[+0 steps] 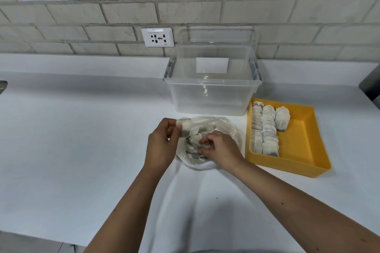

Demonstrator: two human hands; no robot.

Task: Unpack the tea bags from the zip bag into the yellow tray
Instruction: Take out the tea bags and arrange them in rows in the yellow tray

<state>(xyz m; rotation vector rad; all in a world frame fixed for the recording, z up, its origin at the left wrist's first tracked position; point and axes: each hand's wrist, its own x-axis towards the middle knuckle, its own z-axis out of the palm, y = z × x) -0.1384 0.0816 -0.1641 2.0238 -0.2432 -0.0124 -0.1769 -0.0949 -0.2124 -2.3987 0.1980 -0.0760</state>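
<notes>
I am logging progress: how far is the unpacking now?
Done: rows of tea bags lie in the tray. In hand: left hand grips the edge of the bag, right hand pinches some inside it. Left: a pile lies in the bag.

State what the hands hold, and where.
Left hand grips the zip bag by its mouth edge; right hand pinches a tea bag inside it, by its edge.
</notes>
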